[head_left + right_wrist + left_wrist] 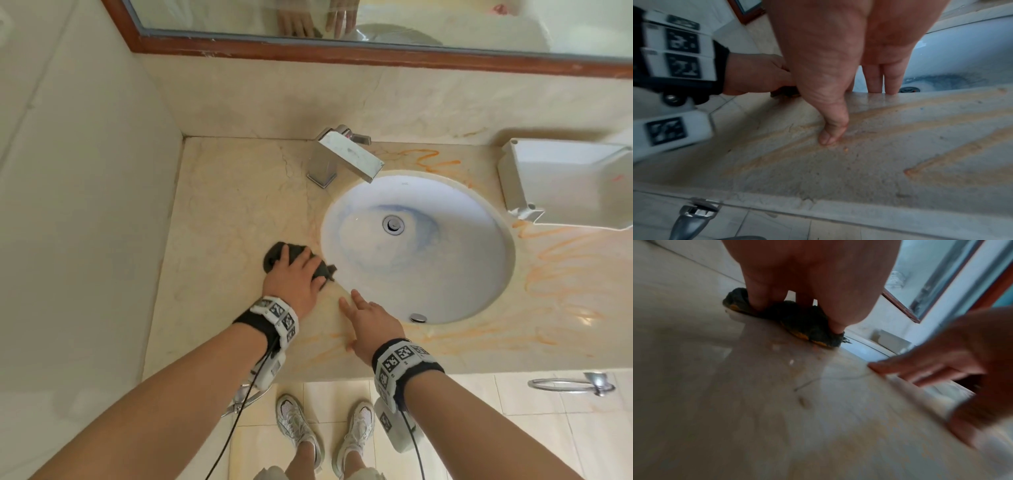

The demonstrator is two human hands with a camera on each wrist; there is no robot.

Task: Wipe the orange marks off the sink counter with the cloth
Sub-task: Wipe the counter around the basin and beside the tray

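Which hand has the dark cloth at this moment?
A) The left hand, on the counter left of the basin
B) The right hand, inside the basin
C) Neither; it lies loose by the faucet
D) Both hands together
A: the left hand presses the dark cloth onto the counter left of the basin, while the right hand rests flat beside it.

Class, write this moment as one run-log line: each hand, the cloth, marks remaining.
left hand: presses cloth on counter | right hand: flat on counter, open | orange marks: remain right of sink
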